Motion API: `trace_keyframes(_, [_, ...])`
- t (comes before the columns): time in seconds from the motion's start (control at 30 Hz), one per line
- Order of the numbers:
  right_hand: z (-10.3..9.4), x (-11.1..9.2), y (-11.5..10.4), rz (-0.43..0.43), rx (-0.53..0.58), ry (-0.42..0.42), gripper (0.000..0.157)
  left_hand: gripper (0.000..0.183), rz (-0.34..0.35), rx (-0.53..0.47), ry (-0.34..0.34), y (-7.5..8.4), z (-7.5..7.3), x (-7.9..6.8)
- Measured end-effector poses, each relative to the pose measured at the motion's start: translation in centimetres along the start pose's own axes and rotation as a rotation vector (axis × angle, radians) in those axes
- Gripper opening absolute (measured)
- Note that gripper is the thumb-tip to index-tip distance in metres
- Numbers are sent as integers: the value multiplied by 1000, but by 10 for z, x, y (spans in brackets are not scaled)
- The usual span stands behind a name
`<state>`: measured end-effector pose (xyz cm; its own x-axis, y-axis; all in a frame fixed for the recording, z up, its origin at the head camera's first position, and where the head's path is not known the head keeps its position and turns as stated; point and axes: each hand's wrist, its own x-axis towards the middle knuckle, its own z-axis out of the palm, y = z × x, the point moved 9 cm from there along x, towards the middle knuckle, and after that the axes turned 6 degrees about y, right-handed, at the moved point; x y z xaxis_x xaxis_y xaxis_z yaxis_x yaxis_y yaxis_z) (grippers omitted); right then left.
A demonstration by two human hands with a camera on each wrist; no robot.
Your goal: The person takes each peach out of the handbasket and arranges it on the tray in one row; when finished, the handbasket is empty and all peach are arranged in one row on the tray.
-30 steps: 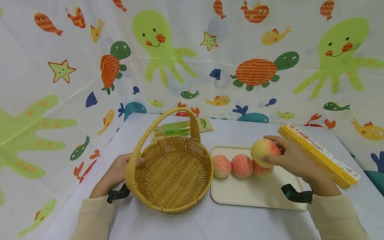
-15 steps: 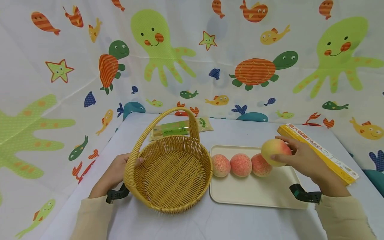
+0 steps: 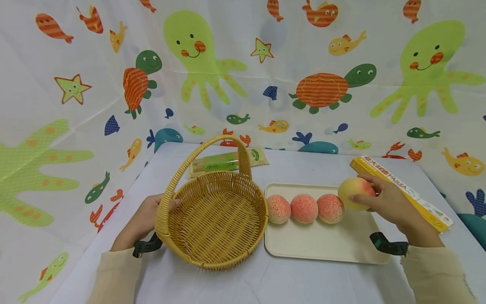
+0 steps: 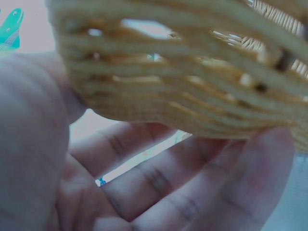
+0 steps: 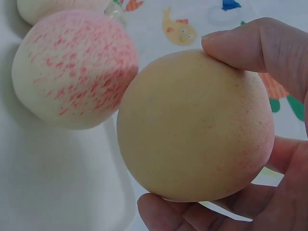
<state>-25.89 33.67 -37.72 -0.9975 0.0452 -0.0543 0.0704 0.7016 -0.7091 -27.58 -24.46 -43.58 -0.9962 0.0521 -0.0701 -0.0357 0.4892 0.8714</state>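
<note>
My left hand (image 3: 142,217) grips the left side of a round wicker basket (image 3: 220,228), thumb over the rim; the left wrist view shows fingers (image 4: 159,178) under the woven wall (image 4: 144,91). Nothing lies inside the basket, and its tall handle arches over the left part. In my right hand (image 3: 392,202) is a yellow peach (image 3: 353,194) with a red blush, pinched between thumb and fingers over the right part of a cream tray (image 3: 315,249). A row of speckled pink peaches (image 3: 304,209) sits on the tray, left of the held one.
Behind the basket lies a clear-and-green noodle packet (image 3: 224,163). A long yellow pasta box (image 3: 406,192) lies slanted at the right, beyond my right hand. A cloth printed with sea animals (image 3: 322,90) hangs behind the white table (image 3: 262,283).
My right hand has moved right with the yellow peach, from over the rightmost pink peach to just beside it. The left hand and basket keep their place.
</note>
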Motion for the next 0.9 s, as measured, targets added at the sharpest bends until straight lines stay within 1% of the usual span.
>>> trace_keyframes(0.4, [6, 6, 29, 93, 11, -17, 85, 38, 2, 5, -3, 1, 0, -1])
trace_keyframes(0.7, [12, 7, 39, 93, 9, -31, 86, 37, 17, 10, 1, 1, 0, -1])
trace_keyframes(0.9, [14, 8, 44, 91, -51, -24, 84, 37, 18, -7, -1, 1, 0, -1])
